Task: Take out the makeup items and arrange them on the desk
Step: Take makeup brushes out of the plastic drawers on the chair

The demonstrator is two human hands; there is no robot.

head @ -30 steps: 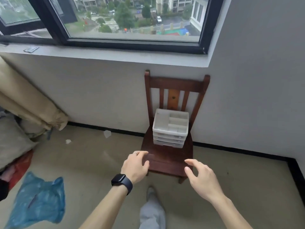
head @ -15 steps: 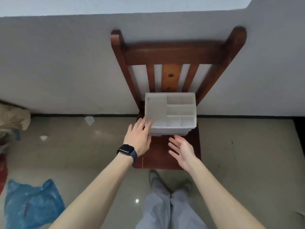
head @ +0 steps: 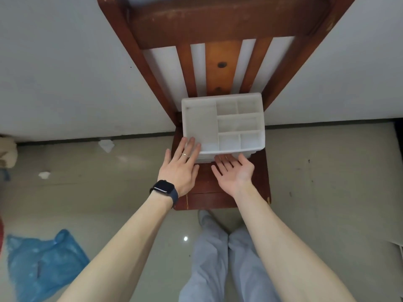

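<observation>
Since no makeup items show in its open top compartments, we list the white organiser (head: 222, 125) as their likely holder. It sits at the rear of the chair (head: 218, 197) seat, against the back slats.

Left hand (head: 181, 168): fingers straight, close together, laid on the near left corner.

Right hand (head: 234, 173): palm up, fingers loosely spread, tips at the drawer fronts below the rim, gripping nothing.

Risks, as we judge: a drawer pulled hard could drag the light unit toward the seat's front edge, or come out and spill.

Room: bare seat in front, floor open both sides, wall behind. No bench in view.
</observation>
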